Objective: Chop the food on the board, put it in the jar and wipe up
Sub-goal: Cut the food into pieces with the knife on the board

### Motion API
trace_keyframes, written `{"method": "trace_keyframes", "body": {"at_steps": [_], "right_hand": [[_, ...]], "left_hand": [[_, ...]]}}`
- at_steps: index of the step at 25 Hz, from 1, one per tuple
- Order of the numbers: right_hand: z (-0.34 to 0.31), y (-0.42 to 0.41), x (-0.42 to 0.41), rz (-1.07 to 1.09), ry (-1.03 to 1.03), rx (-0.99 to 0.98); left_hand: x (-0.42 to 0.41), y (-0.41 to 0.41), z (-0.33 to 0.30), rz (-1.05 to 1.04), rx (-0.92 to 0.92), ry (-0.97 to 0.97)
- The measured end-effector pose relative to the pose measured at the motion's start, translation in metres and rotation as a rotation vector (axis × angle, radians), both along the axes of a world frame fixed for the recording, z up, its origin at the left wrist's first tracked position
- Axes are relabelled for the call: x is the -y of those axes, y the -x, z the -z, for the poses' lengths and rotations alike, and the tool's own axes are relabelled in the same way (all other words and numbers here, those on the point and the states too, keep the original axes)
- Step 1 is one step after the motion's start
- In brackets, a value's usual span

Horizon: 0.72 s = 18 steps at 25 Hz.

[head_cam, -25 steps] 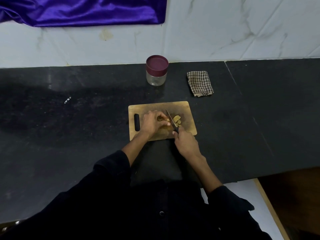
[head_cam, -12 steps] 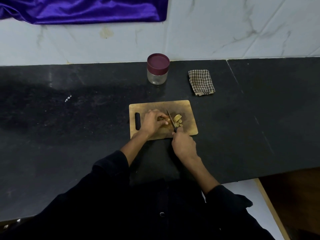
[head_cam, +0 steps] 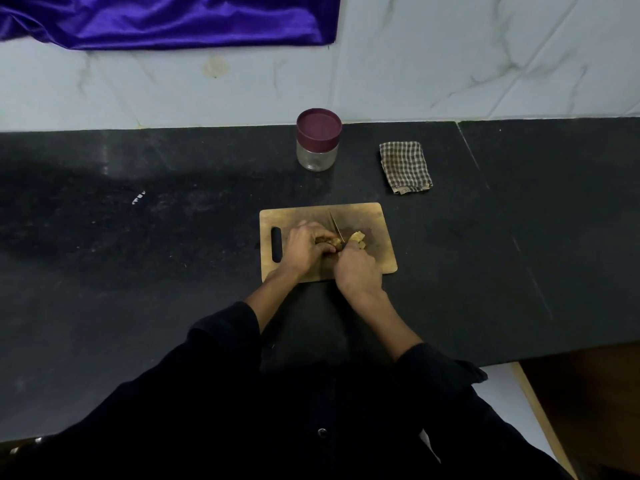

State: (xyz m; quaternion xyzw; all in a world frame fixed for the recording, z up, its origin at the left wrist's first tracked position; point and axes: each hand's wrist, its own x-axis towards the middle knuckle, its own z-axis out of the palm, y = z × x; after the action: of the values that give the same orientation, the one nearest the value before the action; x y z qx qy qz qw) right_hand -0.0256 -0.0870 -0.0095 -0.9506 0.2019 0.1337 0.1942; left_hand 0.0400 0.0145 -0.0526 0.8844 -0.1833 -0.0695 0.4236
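I see the left hand (head_cam: 306,245) curled over the food (head_cam: 330,241) mid-board (head_cam: 377,220), while the right hand (head_cam: 356,271) grips the knife (head_cam: 336,227), blade pointing to 12 o'clock. The lidded jar (head_cam: 318,140) stands at 12 o'clock of the board, the cloth (head_cam: 405,167) at 1 o'clock.

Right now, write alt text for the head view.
A person's left hand steadies brownish food on a wooden cutting board while the right hand cuts it with a knife. Beyond, on the black counter, stand a lidded jar and a folded checked cloth.
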Motion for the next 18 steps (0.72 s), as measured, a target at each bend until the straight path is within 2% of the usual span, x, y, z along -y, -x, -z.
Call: {"method": "trace_keyframes", "body": {"at_steps": [10, 18], "right_hand": [[0.003, 0.007, 0.002, 0.012, -0.074, 0.02], [0.009, 0.033, 0.006, -0.025, -0.022, -0.046]], "left_hand": [[0.001, 0.005, -0.003, -0.025, 0.072, -0.045], [0.003, 0.005, -0.003, -0.054, 0.041, -0.051]]}}
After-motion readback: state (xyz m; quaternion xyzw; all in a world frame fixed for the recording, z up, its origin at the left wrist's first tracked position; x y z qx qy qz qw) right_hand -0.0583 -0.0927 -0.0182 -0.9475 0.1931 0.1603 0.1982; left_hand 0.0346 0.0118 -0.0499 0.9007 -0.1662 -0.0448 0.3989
